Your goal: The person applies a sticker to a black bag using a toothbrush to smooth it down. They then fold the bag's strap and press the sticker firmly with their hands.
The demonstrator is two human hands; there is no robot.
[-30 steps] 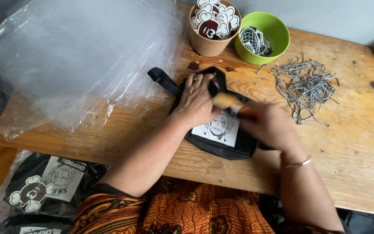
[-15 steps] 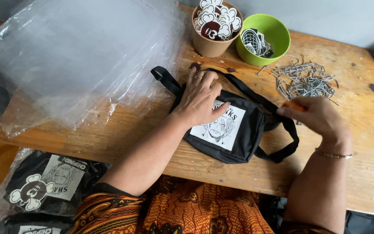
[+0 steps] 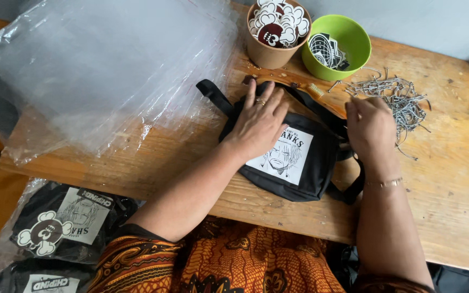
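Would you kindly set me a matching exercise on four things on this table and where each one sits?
Things:
1. black bag
2. green bowl
3. clear plastic bags
4. metal chains

Places:
A. far edge, beside the paper cup
B. under the left hand
C. just beyond the right hand
D. table's left end

Pairs: 1-B, 2-A, 3-D, 4-C
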